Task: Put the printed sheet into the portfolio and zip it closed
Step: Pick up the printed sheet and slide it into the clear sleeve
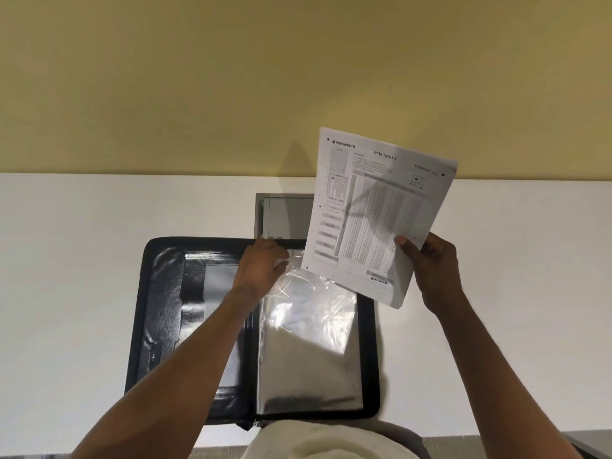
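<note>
Pale cloth (331, 438) sat closest to my view, at the very bottom, maybe part of my clothes, though I could not be sure. Just past it lay the black zip-up portfolio (159, 309), spread open and flat on the white bench (66, 260). Its left side had shiny black pockets. Its right side held a stack of clear plastic sleeves (308, 352) that caught the light.

My left hand (261, 263) was at the top of those sleeves. Its fingers were pinched on the crinkled top edge of one sleeve and seemed to be lifting it, so the mouth would open. My right hand (433, 266) was up in the air, off to the right. It was clamped on the lower right corner of the white printed sheet (374, 210), thumb on the front. The sheet was full of small grey rows and boxes. It looked like more than one page, but I could not tell. It stood nearly upright, tipped a little, and its bottom corner hung just above the open sleeve. It was not inside yet.

A grey flat thing (284, 215) lay behind the portfolio, partly hidden by the sheet.

So I judged the step to be sliding the sheet in. Next, the bottom edge had to be lined up with the sleeve mouth and pushed down gently while the left hand held it wide. Zipping had to wait.
</note>
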Action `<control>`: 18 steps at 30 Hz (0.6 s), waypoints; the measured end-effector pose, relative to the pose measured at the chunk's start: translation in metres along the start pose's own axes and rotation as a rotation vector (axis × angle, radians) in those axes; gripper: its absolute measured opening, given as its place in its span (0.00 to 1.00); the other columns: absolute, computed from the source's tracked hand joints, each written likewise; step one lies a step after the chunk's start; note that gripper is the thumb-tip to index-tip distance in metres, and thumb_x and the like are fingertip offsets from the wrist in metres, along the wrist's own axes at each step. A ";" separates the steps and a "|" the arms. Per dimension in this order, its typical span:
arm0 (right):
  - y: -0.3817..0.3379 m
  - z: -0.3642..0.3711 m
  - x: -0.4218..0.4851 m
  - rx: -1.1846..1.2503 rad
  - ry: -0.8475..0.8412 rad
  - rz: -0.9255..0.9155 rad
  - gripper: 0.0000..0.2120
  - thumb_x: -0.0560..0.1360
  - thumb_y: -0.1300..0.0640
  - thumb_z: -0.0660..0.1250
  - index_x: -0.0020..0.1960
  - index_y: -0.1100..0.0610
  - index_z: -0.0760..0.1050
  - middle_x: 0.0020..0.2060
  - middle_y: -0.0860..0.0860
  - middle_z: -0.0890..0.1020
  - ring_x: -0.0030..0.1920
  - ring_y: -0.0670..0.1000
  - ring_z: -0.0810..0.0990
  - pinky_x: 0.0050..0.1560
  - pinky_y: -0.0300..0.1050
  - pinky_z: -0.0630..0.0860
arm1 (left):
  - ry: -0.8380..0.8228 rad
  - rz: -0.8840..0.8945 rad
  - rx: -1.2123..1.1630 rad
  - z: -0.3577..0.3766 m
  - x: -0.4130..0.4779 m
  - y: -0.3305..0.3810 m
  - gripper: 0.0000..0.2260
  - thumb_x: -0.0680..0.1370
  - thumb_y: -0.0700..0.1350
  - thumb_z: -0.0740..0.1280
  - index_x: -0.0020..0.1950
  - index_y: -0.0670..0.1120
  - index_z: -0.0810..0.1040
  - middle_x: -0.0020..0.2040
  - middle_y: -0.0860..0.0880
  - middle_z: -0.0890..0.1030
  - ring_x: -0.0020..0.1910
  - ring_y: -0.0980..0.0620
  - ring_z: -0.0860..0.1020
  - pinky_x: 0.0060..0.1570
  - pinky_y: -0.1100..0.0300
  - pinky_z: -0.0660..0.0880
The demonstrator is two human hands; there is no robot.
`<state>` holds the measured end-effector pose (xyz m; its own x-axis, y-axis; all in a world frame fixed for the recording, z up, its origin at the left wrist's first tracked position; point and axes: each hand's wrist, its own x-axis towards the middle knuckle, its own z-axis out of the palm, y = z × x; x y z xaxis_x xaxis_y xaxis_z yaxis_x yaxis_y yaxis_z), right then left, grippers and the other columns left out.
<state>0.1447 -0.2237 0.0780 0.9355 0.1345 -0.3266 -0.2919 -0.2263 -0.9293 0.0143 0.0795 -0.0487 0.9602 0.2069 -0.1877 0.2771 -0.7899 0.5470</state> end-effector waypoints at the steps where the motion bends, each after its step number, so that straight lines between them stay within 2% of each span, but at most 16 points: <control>1: -0.004 0.003 0.002 0.011 0.000 -0.009 0.07 0.78 0.63 0.71 0.56 0.59 0.84 0.45 0.45 0.89 0.45 0.45 0.86 0.43 0.37 0.81 | 0.006 0.000 -0.035 0.003 -0.001 0.001 0.04 0.76 0.43 0.75 0.50 0.50 0.85 0.53 0.52 0.83 0.56 0.47 0.78 0.56 0.49 0.77; 3: -0.011 0.008 0.007 0.016 0.003 -0.042 0.07 0.78 0.63 0.71 0.55 0.58 0.84 0.44 0.45 0.88 0.45 0.46 0.86 0.44 0.39 0.82 | -0.010 -0.025 -0.095 0.006 -0.004 0.008 0.03 0.78 0.45 0.73 0.51 0.50 0.85 0.53 0.53 0.83 0.53 0.49 0.80 0.52 0.54 0.78; 6: -0.020 0.017 0.015 -0.022 0.000 -0.103 0.06 0.78 0.62 0.72 0.54 0.60 0.84 0.45 0.50 0.88 0.44 0.48 0.85 0.46 0.42 0.83 | 0.017 -0.042 -0.153 0.010 -0.012 0.021 0.10 0.80 0.49 0.71 0.61 0.54 0.85 0.59 0.55 0.84 0.53 0.53 0.83 0.52 0.63 0.76; 8: -0.025 0.023 0.020 -0.085 -0.019 -0.154 0.07 0.78 0.60 0.72 0.53 0.63 0.84 0.44 0.57 0.87 0.41 0.48 0.83 0.42 0.45 0.81 | 0.072 0.006 -0.145 0.015 -0.018 0.029 0.10 0.81 0.48 0.71 0.61 0.53 0.85 0.60 0.55 0.85 0.53 0.54 0.84 0.54 0.64 0.77; 10: -0.027 0.030 0.027 -0.152 -0.054 -0.190 0.10 0.78 0.57 0.72 0.49 0.64 0.83 0.42 0.62 0.85 0.39 0.51 0.80 0.40 0.53 0.79 | 0.128 0.050 -0.129 0.020 -0.024 0.038 0.08 0.80 0.45 0.73 0.58 0.51 0.87 0.58 0.54 0.86 0.51 0.53 0.85 0.52 0.64 0.79; 13: -0.027 0.042 0.039 -0.267 -0.115 -0.237 0.16 0.77 0.50 0.72 0.45 0.64 0.82 0.39 0.63 0.83 0.37 0.62 0.80 0.38 0.59 0.78 | 0.169 0.064 -0.164 0.029 -0.028 0.047 0.09 0.77 0.40 0.75 0.56 0.49 0.87 0.57 0.53 0.86 0.50 0.53 0.86 0.50 0.58 0.84; 15: -0.027 0.051 0.044 -0.334 -0.168 -0.269 0.14 0.78 0.49 0.71 0.44 0.61 0.83 0.37 0.60 0.84 0.38 0.65 0.81 0.35 0.55 0.76 | 0.188 0.064 -0.187 0.034 -0.030 0.052 0.10 0.77 0.39 0.75 0.57 0.48 0.87 0.58 0.53 0.86 0.50 0.53 0.86 0.50 0.56 0.84; 18: -0.029 0.066 0.047 -0.412 -0.224 -0.327 0.07 0.78 0.52 0.71 0.41 0.49 0.82 0.34 0.53 0.84 0.33 0.56 0.81 0.33 0.46 0.72 | 0.188 0.030 -0.207 0.036 -0.029 0.054 0.10 0.78 0.40 0.73 0.57 0.49 0.86 0.58 0.54 0.86 0.50 0.52 0.85 0.51 0.58 0.83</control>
<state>0.1843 -0.1468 0.0780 0.8860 0.4519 -0.1041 0.1492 -0.4903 -0.8587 0.0005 0.0101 -0.0428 0.9525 0.3035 -0.0249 0.2310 -0.6668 0.7085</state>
